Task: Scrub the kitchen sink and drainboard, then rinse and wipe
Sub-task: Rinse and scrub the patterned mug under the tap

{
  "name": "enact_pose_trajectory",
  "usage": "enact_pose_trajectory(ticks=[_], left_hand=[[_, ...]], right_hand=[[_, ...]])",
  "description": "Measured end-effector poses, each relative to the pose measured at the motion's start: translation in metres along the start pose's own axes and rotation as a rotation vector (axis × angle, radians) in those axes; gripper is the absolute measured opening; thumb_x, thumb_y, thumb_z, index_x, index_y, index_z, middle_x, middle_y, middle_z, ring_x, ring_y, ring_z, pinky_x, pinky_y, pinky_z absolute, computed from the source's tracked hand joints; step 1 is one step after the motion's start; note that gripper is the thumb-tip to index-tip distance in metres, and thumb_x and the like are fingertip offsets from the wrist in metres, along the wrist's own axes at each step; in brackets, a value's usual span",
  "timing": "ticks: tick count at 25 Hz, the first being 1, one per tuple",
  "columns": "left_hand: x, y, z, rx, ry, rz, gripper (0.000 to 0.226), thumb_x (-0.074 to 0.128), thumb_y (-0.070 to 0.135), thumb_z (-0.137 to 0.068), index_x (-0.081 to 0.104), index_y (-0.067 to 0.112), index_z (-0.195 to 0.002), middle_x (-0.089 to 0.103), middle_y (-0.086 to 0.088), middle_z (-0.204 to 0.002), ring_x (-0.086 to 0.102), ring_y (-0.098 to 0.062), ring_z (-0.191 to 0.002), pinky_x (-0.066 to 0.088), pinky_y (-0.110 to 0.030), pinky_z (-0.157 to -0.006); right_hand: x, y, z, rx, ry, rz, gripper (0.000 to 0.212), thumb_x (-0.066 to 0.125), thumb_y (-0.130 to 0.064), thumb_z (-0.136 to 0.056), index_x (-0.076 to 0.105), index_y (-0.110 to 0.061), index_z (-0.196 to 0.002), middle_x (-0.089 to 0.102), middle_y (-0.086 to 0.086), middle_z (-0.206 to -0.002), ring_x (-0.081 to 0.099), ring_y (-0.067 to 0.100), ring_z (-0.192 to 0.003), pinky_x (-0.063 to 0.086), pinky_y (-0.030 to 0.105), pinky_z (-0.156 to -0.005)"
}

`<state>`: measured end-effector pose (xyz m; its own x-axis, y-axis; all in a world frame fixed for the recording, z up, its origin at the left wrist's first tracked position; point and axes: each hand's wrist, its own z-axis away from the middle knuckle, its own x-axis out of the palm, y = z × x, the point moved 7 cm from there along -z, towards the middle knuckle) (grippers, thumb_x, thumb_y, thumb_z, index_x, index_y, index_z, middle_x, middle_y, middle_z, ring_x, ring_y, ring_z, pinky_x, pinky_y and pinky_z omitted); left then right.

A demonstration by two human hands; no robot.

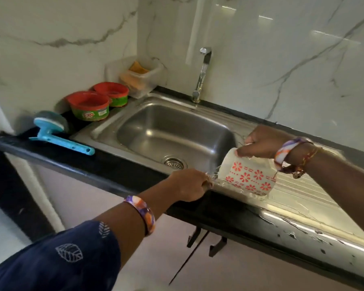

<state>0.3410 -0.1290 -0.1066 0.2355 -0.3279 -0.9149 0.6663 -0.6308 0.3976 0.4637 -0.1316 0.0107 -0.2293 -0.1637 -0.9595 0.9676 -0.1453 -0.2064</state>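
Pouring: the right hand grips a white mug with red flower print by its upper side and tips it mouth-left, so that water runs from the rim onto the front edge of the steel.
Right grip: fingers curled round the mug's handle side; the handle itself is hidden by the hand.
Left hand: rests on the front rim of the sink, directly under the stream, fingers bent; whether it holds anything cannot be told.
Sink: a stainless basin with a round drain strainer near its front wall, set in a black counter.
Drainboard: the ribbed steel surface to the right of the basin, wet and glossy; the mug hangs over its left end.
Tap: a chrome faucet behind the basin, against the marble wall.
Left of basin: a blue-handled scrubber lies on the counter, its handle pointing toward the sink.
Back left: two red-topped green tubs stand side by side, with a clear plastic container holding orange items in the corner behind them.
Wrists: each carries a patterned bangle; the right also bears threads.
Obstruction: the right forearm crosses above the drainboard's middle.
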Motion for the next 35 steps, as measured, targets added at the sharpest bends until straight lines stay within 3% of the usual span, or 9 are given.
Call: enact_pose_trajectory(ticks=[5,9,11,16,20,24,30,32,35], left_hand=[[-0.035,-0.107,0.038,-0.321,0.079,0.098,0.036,0.036,0.034,-0.1,0.057,0.019,-0.125,0.06,-0.006,-0.123,0.055,-0.022,-0.114,0.042,-0.039,-0.101],[-0.064,-0.178,0.055,-0.567,0.105,0.048,0.034,0.039,0.028,-0.098,0.06,0.009,-0.118,0.06,-0.012,-0.119,0.057,-0.022,-0.101,0.044,-0.032,-0.086],[-0.074,-0.201,0.052,-0.634,0.063,-0.052,0.034,0.042,0.025,-0.096,0.059,0.007,-0.12,0.059,-0.014,-0.122,0.057,-0.027,-0.108,0.044,-0.034,-0.088],[-0.081,-0.241,0.034,-0.625,-0.033,-0.215,0.037,0.039,0.018,-0.097,0.05,0.005,-0.13,0.051,-0.015,-0.134,0.051,-0.029,-0.121,0.041,-0.035,-0.098],[-0.085,-0.267,0.012,-0.562,-0.074,-0.133,0.04,0.029,0.018,-0.102,0.044,0.005,-0.137,0.041,-0.011,-0.144,0.038,-0.026,-0.132,0.03,-0.034,-0.108],[-0.092,-0.276,-0.021,-0.483,-0.089,-0.177,0.047,0.028,0.019,-0.103,0.026,0.003,-0.146,0.021,-0.009,-0.155,0.022,-0.021,-0.142,0.013,-0.027,-0.112],[-0.105,-0.294,-0.101,-0.352,-0.053,-0.256,0.052,0.03,0.019,-0.103,0.013,0.007,-0.15,0.016,-0.009,-0.157,0.02,-0.019,-0.144,0.013,-0.025,-0.114],[-0.114,-0.292,-0.134,-0.194,0.145,-0.222,0.05,0.026,0.026,-0.104,0.016,0.007,-0.148,0.033,-0.014,-0.15,0.038,-0.02,-0.137,0.029,-0.024,-0.107],[-0.111,-0.28,-0.193,-0.147,0.044,-0.22,0.049,0.038,0.029,-0.1,0.031,0.009,-0.144,0.039,-0.01,-0.147,0.038,-0.021,-0.136,0.029,-0.027,-0.108]], right_hand=[[0.021,-0.105,-0.052,-0.243,-0.061,0.068,0.034,0.063,-0.034,-0.083,0.064,-0.006,-0.062,0.054,0.007,-0.06,0.045,0.016,-0.056,0.034,0.027,-0.056],[0.039,-0.188,-0.09,-0.421,-0.037,0.176,0.031,0.065,-0.034,-0.08,0.059,-0.011,-0.061,0.048,0.001,-0.054,0.044,0.017,-0.053,0.031,0.025,-0.051],[0.044,-0.226,-0.104,-0.513,0.013,0.269,0.033,0.065,-0.035,-0.079,0.053,-0.012,-0.059,0.047,0.001,-0.054,0.047,0.021,-0.056,0.03,0.024,-0.048],[0.034,-0.297,-0.117,-0.778,0.277,0.449,0.022,0.058,-0.029,-0.083,0.049,-0.014,-0.069,0.049,0.001,-0.066,0.05,0.024,-0.068,0.03,0.022,-0.054],[0.004,-0.305,-0.139,-0.871,0.428,0.45,0.022,0.055,-0.033,-0.086,0.063,-0.021,-0.103,0.065,0.007,-0.101,0.061,0.031,-0.097,0.032,0.028,-0.067],[-0.02,-0.271,-0.182,-0.75,0.459,0.479,0.022,0.053,-0.038,-0.084,0.058,-0.019,-0.075,0.048,-0.001,-0.066,0.062,0.03,-0.088,0.032,0.027,-0.065],[-0.032,-0.153,-0.239,-0.33,0.265,0.258,0.036,0.057,-0.053,-0.079,0.063,-0.019,-0.074,0.049,-0.006,-0.06,0.053,0.022,-0.069,0.026,0.02,-0.05],[-0.021,-0.101,-0.252,-0.144,0.146,0.03,0.042,0.059,-0.056,-0.079,0.067,-0.015,-0.072,0.057,-0.003,-0.063,0.056,0.019,-0.066,0.035,0.02,-0.051],[0.016,-0.027,-0.257,0.205,0.099,-0.499,0.039,0.069,-0.054,-0.073,0.066,-0.016,-0.066,0.067,0.003,-0.071,0.062,0.019,-0.067,0.047,0.025,-0.059]])
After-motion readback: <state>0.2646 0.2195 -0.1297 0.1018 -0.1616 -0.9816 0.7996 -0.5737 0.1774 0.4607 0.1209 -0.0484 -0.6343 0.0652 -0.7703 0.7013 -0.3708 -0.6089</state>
